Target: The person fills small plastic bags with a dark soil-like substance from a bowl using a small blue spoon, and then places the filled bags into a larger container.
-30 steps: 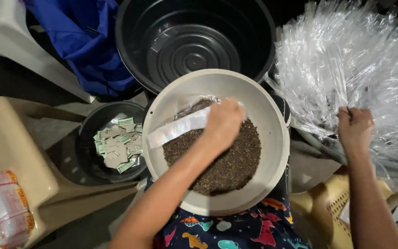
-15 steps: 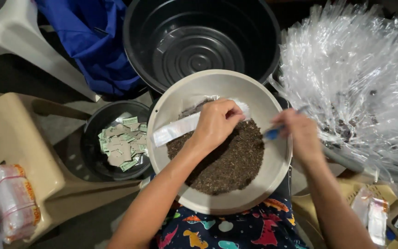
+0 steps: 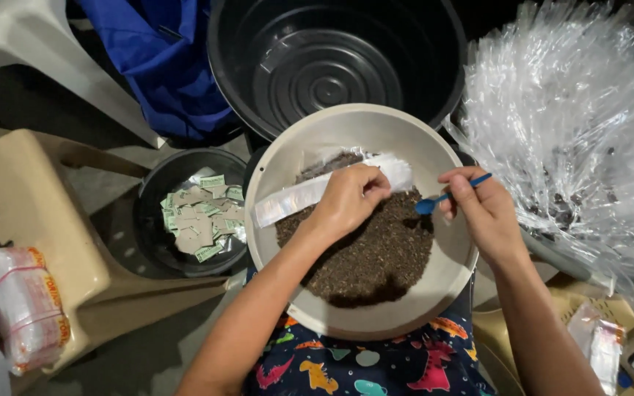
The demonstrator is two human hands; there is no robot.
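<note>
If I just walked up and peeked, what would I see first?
First, the big beige bowl in the middle, holding a dark heap of ground stuff. Over it, the left hand holds a long clear packet and the right hand pinches a small blue spoon. At the right shines a big pile of clear plastic sleeves.

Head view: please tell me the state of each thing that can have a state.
Beige basin: partly filled with dark granules.
Black tub: empty.
Small black bowl: holds paper slips.
Long clear sachet: pinched by left hand.
Blue spoon: held by right hand.
</note>
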